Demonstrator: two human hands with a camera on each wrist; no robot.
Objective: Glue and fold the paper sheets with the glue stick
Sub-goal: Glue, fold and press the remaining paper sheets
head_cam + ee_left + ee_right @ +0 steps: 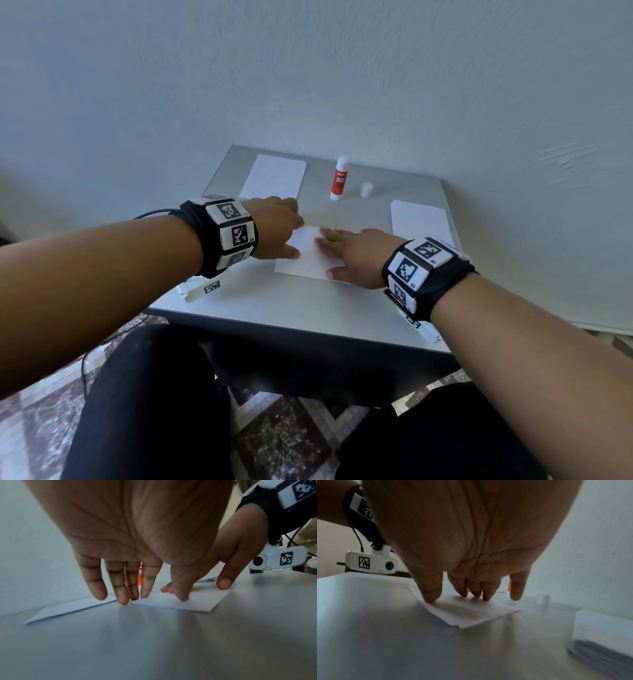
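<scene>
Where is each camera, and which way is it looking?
Head: sits on the person's head, looks forward and down at the grey table; both forearms, the left hand and right hand show, pressing the white folded paper.
Left wrist: sits under the left wrist, looks along the palm at the fingers on the paper.
Right wrist: sits under the right wrist, looks along its palm at the fingers.
Shared: all three show the paper and the orange-and-white glue stick.
</scene>
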